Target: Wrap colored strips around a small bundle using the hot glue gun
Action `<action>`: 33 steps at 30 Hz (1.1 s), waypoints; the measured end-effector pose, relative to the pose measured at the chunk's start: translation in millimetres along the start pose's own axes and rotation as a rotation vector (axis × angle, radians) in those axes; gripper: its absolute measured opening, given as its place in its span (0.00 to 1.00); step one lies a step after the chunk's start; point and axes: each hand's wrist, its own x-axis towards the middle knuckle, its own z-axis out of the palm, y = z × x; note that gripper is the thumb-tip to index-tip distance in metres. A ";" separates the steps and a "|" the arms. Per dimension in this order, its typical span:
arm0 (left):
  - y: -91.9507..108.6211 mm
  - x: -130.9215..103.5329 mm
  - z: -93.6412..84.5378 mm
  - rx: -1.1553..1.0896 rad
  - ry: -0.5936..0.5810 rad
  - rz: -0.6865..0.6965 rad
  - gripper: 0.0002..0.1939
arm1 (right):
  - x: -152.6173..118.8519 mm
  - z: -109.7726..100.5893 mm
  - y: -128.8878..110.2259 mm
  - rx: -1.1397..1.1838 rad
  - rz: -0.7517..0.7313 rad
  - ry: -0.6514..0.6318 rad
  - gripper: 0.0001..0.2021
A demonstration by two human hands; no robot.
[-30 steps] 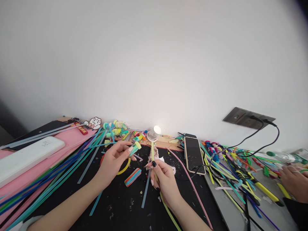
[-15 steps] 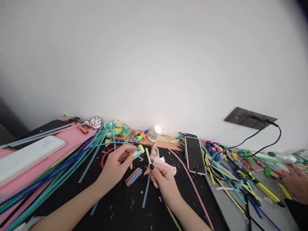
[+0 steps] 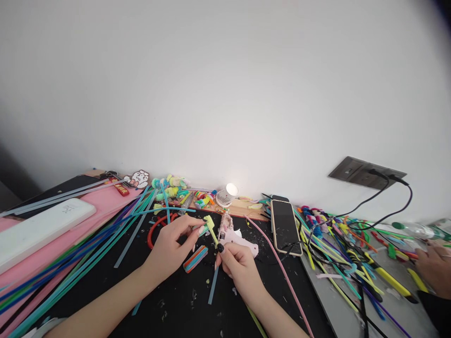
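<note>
My left hand pinches a small green-and-yellow pipe-cleaner piece between thumb and fingers. In my right hand a pale yellow pipe cleaner is gripped near its upper end, which meets the top of the left hand's piece; whether they are joined I cannot tell. Below them on the black tabletop lies a short bundle of striped orange, blue and purple pipe cleaners. A pale pink glue gun rests just behind my right hand, its nozzle end stained.
A paper cup stands by the wall. To the right lie a phone, a long pink pipe cleaner, cables and yellow-handled pliers. Another person's hand is at far right. A white power bank lies left.
My right hand has raised the yellow pipe cleaner up and left, so its end now meets the piece in my left hand. The left hand has shifted slightly.
</note>
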 end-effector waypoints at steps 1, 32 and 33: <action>0.2 -0.2 -0.2 0.010 0.000 0.005 0.06 | 0.4 0.0 -0.2 -0.005 0.002 0.001 0.22; 0.3 -5.5 -0.7 0.173 -0.049 0.305 0.08 | -0.2 0.2 2.6 -0.043 0.005 -0.008 0.26; 0.5 -5.8 -0.7 0.171 -0.058 0.298 0.08 | -0.3 0.3 2.5 -0.047 0.007 -0.006 0.26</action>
